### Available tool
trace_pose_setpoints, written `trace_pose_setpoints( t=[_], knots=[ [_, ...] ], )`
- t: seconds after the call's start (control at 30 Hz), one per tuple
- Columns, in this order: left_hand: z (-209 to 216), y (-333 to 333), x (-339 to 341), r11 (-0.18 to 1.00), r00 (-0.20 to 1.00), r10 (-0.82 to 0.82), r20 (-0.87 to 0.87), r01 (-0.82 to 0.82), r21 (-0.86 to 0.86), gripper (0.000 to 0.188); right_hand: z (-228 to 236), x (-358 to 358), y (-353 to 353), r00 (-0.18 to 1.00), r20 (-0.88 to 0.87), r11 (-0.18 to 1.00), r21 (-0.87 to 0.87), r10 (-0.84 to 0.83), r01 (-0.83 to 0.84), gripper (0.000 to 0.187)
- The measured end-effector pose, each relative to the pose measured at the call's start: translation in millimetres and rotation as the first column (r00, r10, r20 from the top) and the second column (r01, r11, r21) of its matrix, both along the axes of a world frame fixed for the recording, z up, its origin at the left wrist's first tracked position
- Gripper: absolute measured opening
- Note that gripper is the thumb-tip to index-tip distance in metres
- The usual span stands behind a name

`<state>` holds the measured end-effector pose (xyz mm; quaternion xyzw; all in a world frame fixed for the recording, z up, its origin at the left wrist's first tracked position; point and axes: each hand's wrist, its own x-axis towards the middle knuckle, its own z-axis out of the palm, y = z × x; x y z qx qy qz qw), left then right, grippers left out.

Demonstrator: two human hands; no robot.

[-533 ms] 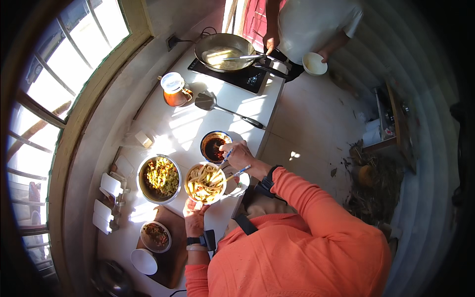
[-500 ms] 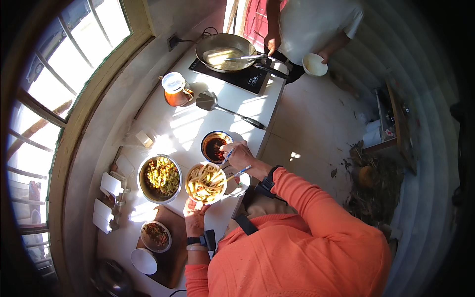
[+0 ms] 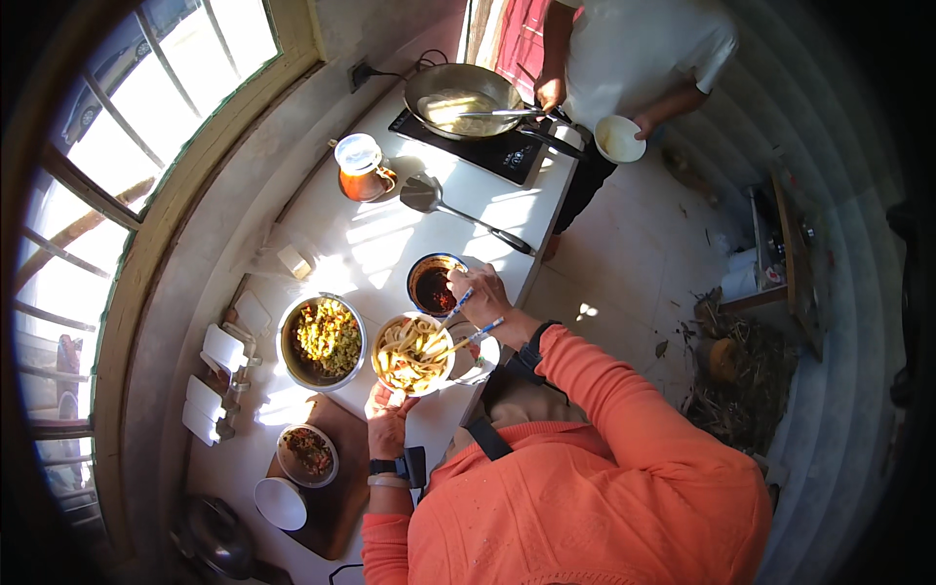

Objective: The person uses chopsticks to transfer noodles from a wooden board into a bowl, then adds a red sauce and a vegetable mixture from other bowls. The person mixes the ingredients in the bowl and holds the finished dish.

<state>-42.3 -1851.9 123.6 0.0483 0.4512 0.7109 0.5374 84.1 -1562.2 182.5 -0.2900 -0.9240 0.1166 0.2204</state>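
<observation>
My left hand (image 3: 387, 427) grips the underside of a bowl (image 3: 376, 366) of noodles (image 3: 402, 357) with its fingers closed. Closed around a pair of chopsticks (image 3: 480, 334) is my right hand (image 3: 484, 297); their tips reach into the noodles. Just beyond that hand sits a blue-rimmed bowl (image 3: 410, 285) of dark red sauce (image 3: 432, 292), partly covered by the fingers. On the left, close to the noodle bowl, stands a metal bowl (image 3: 282, 354) of diced yellow and green food. A white dish (image 3: 487, 362) shows partly behind the chopsticks.
A spatula (image 3: 422, 198) and a jug (image 3: 369, 181) lie farther back, before a wok (image 3: 466, 80) on an induction cooker (image 3: 526, 166). Another person (image 3: 639, 58) holds a white bowl (image 3: 606, 127) there. Front left, a cutting board (image 3: 343, 458) carries two small bowls.
The view has shifted slightly. My right hand and the chopsticks have changed angle a little over the noodle bowl. The other person's hand has moved slightly by the wok handle.
</observation>
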Motion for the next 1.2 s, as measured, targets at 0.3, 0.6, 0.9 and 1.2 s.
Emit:
trace_pose_setpoints(
  t=[0.3,0.6,0.9,1.2],
  knots=[
    [16,4,2,1.0,0.999,0.019,0.032,-0.018,-0.022,0.051,13,-2,-4,0.999,-0.016,0.999,-0.016,-0.043,0.043,0.008],
    [4,3,2,0.998,0.997,0.064,0.049,-0.064,-0.019,0.041,6,0,-3,0.994,0.108,0.999,-0.044,-0.01,0.015,0.013],
    [5,5,3,0.996,0.995,0.087,0.058,-0.084,-0.043,0.042,5,4,-4,0.988,0.154,0.995,-0.091,-0.021,0.036,0.016],
    [4,4,2,0.998,0.996,0.065,0.053,-0.065,-0.003,0.042,5,10,-9,0.987,0.159,0.987,-0.149,-0.028,0.052,0.014]
  ],
)
